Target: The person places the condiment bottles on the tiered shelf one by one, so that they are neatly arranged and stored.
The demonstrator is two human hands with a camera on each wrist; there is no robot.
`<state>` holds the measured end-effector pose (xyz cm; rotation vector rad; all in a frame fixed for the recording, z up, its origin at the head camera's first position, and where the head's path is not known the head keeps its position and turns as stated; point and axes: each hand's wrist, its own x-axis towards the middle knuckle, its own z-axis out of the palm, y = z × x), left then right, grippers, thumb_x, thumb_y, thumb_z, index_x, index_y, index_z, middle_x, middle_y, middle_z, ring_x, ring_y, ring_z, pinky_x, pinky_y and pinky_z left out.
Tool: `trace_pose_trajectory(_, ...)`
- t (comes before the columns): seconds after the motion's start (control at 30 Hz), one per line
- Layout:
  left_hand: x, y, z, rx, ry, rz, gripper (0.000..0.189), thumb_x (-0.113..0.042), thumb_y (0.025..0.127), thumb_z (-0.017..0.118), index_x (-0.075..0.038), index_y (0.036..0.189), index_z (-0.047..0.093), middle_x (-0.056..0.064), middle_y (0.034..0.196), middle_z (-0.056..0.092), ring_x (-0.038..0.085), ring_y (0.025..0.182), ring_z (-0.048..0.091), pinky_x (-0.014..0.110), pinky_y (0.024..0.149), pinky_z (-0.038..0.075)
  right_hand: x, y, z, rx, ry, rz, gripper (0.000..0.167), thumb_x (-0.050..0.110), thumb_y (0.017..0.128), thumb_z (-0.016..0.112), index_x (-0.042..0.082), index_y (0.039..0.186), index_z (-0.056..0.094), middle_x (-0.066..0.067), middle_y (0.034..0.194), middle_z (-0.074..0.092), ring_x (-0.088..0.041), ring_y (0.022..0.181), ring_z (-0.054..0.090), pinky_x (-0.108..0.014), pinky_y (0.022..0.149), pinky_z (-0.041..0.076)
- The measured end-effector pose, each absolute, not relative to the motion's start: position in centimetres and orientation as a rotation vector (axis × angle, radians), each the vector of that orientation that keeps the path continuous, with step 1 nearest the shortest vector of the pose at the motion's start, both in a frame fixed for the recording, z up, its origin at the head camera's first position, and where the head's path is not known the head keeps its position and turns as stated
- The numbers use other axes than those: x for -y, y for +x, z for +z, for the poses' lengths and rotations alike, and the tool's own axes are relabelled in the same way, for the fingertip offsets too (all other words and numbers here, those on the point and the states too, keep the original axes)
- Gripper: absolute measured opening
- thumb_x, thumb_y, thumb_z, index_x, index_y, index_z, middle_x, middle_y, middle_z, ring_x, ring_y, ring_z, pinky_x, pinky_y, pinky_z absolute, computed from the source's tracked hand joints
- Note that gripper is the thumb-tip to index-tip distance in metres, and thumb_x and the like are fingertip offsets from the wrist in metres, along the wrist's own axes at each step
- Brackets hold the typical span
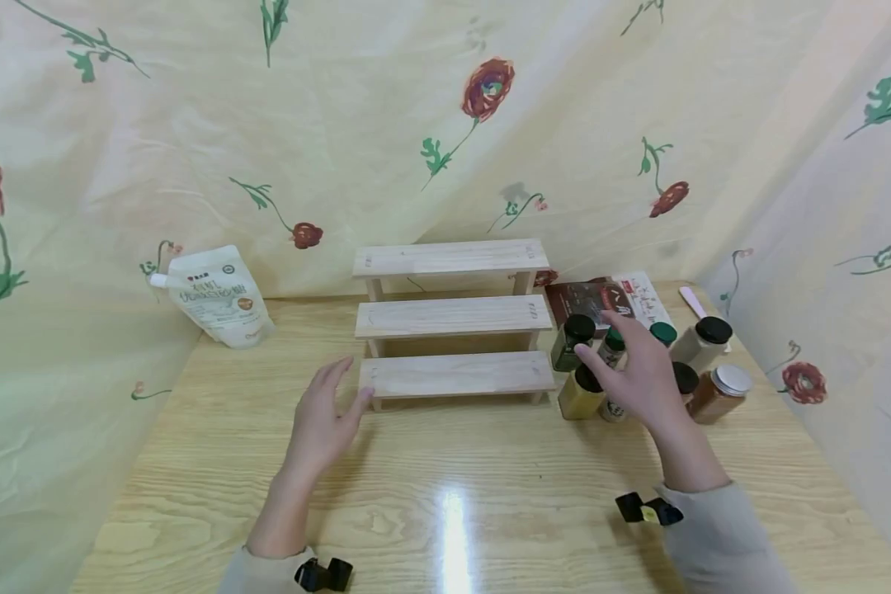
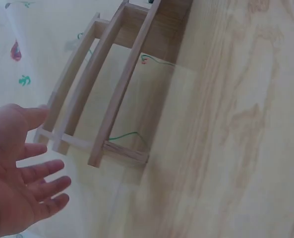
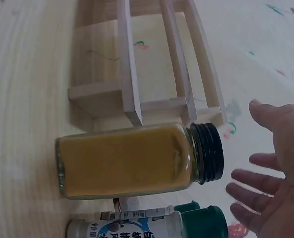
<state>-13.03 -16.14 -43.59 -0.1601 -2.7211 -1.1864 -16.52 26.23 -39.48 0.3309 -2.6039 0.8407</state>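
Hovering well apart, hands (image 1: 323, 425) (image 1: 641, 375) flank rack (image 1: 453, 317) edges.

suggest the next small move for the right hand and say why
Probably lower the right hand and grip the yellow jar by its black lid: the hand hangs open and empty just above, and this jar stands upright in the front row.

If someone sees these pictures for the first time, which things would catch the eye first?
Probably the pale three-tier wooden rack, standing centrally toward the back of the table. Next may come the jars crowded together to its right, and the white pouch at the back left.
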Motion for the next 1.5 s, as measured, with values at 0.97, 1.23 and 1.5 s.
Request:
trace_pose_trajectory(0.97,14.9,-15.3,-47.5,2.223,0.490,-2.161,0.038,-0.013,0.102,0.062,0.007,0.133,0.058,0.013,0.107,0.065,0.013,0.085,0.065,0.020,0.077,0.061,-29.0,-22.2,-40.4,2.767,0.477,0.854,0.055,0.029,0.100,0.068,-0.008,0.137,0.054,-0.031,0.130,0.059,-0.049,0.117,0.055,-0.066,0.096,0.047)
trace_pose_trajectory(1.23,14.6,-15.4,-47.7,2.152,0.491,-2.205,0.037,-0.004,0.100,0.064,0.012,0.132,0.057,0.009,0.098,0.061,0.010,0.079,0.064,0.019,0.072,0.061,-29.1,-22.7,-40.6,2.900,0.496,0.798,0.061,0.036,0.100,0.067,-0.009,0.139,0.053,-0.033,0.135,0.055,-0.050,0.125,0.050,-0.068,0.103,0.043)
trace_pose_trajectory(1.5,14.5,-15.7,-47.9,2.116,0.525,-2.275,0.038,-0.004,0.100,0.064,0.013,0.133,0.054,0.007,0.098,0.059,0.010,0.080,0.061,0.016,0.070,0.059,-29.0,-23.0,-40.6,2.889,0.572,0.737,0.053,0.028,0.094,0.076,-0.008,0.130,0.061,-0.025,0.111,0.066,-0.037,0.094,0.063,-0.054,0.077,0.054)
